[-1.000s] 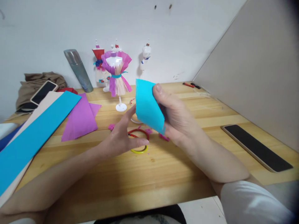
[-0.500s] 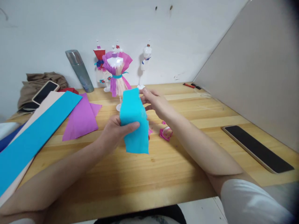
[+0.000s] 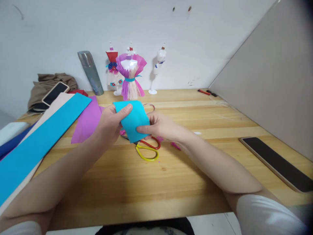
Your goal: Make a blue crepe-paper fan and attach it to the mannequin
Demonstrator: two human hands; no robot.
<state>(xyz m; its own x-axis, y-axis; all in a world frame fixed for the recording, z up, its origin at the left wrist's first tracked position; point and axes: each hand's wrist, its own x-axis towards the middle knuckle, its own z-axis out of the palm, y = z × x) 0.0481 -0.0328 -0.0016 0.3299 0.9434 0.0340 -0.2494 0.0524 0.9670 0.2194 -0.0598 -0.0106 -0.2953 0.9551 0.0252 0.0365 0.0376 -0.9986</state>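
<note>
A turquoise piece of crepe paper (image 3: 133, 122) is held up over the table between both hands. My left hand (image 3: 111, 122) pinches its left upper side, thumb on the front. My right hand (image 3: 160, 125) grips the lower right edge, also with the thumb in front; the fingers behind the paper are partly hidden. Just under the paper lie scissors (image 3: 150, 159) with one yellow and one red handle, their blades mostly covered. Behind stands a small white dress form (image 3: 129, 63) dressed in purple and cream paper with a turquoise band.
Long turquoise paper (image 3: 44, 143) and purple sheets (image 3: 85, 122) lie at the left. A steel bottle (image 3: 91, 72), other small dress forms (image 3: 160, 57) and brown cloth (image 3: 52, 80) are along the wall. On the right lies a dark phone-like slab (image 3: 276, 163); pink scraps (image 3: 175, 145) are near my right hand.
The turquoise paper now looks shorter, with its lower part raised. My right hand has moved down from its upper edge to the lower right and grips it. The scissors below have come into view.
</note>
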